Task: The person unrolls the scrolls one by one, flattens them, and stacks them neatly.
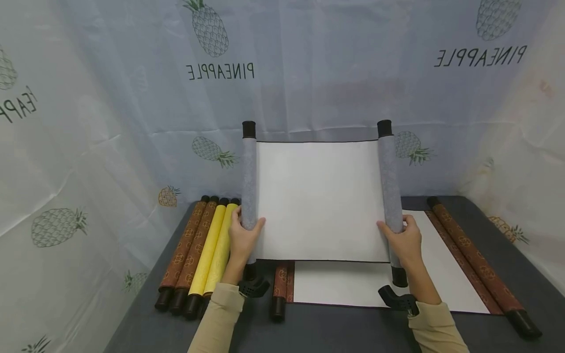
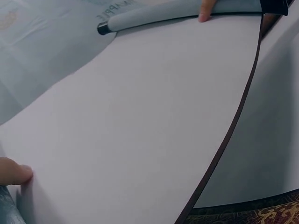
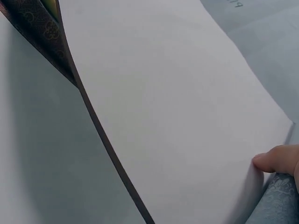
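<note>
A grey-blue hanging scroll (image 1: pixel 318 201) is held up, partly unrolled, its blank white paper stretched between two rolled ends with dark knobs. My left hand (image 1: pixel 243 240) grips the left roll (image 1: pixel 249 181), thumb on the paper side. On the other side my right hand (image 1: pixel 402 240) holds the right roll (image 1: pixel 390 186) the same way. In the left wrist view the left thumb (image 2: pixel 17 171) presses the paper's edge; the right thumb (image 3: pixel 273 159) does so in the right wrist view. Below and behind it a brown patterned scroll (image 1: pixel 441 264) lies spread on the table, partly hidden.
Two brown rolled scrolls (image 1: pixel 183 250) and two yellow ones (image 1: pixel 207 250) lie side by side at the table's left. The dark grey table (image 1: pixel 335 333) is backed by a pale curtain (image 1: pixel 318 73) printed with pineapples, which also hangs at both sides.
</note>
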The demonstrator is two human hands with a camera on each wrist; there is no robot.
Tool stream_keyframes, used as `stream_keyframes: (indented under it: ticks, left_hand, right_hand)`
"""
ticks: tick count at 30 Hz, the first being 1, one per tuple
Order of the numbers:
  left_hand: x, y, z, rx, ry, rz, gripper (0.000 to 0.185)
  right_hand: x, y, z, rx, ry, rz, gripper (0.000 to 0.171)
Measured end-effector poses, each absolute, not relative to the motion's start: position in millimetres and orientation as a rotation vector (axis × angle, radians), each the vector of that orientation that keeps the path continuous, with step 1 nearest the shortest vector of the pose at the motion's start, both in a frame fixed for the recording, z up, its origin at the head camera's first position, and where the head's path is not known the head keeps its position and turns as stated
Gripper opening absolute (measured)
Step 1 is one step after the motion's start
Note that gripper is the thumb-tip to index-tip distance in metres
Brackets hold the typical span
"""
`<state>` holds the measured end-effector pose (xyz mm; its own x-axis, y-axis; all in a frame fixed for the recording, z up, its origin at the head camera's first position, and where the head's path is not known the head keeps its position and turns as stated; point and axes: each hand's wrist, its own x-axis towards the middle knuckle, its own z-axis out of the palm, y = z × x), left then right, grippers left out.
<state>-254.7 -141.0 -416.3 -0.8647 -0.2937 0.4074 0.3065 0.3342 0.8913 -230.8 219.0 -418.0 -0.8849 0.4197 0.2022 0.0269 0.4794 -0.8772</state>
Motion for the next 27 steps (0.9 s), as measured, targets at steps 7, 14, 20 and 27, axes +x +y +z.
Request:
stream_keyframes:
  ticks: [7, 14, 20, 27]
  left_hand:
    - [-255.8, -143.4, -416.2, -0.010, -2.091, -1.565, 0.052]
    - [-256.9, -145.8, -417.4, -0.034, -2.086, -1.526, 0.047]
    - [-257.7, -147.5, -417.9, -0.016, -2.097, -1.456, 0.044]
    - [-257.6, -154.0, -415.3, -0.011, -2.113, -1.454, 0.046]
  right_hand:
    - [-233.3, 222.2, -417.9, -0.398, -2.309, 1.305, 0.041]
    - [-231.6, 224.5, -417.8, -0.385, -2.289, 1.296, 0.041]
    - [-231.1, 226.3, -419.0, -0.365, -2.234, 1.287, 0.043]
    - [-231.2, 226.5, -417.4, -0.357, -2.210, 1.309, 0.049]
